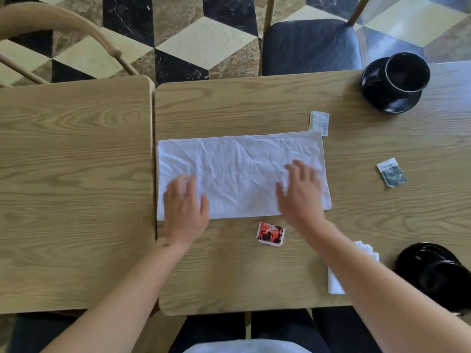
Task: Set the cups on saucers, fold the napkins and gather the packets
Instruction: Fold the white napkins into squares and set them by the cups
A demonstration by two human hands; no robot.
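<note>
A white cloth napkin (239, 169), folded into a long rectangle, lies flat on the right-hand wooden table (254, 105). My left hand (184, 206) rests flat on its near left part, fingers spread. My right hand (300, 192) lies flat on its near right part, slightly blurred. A red packet (270, 233) sits just below the napkin. A white packet (319, 122) touches the napkin's far right corner, and a grey packet (391, 172) lies further right. A black cup (405, 72) stands on a black saucer (374, 95) at the far right. A second folded white napkin (336, 281) is partly hidden under my right forearm.
Another black saucer with a cup (435, 271) sits at the near right edge. A second wooden table (74, 179) adjoins on the left, with a narrow gap between them. A chair with a dark seat (311, 44) stands beyond the table, and a curved wooden chair back (66, 29) at far left.
</note>
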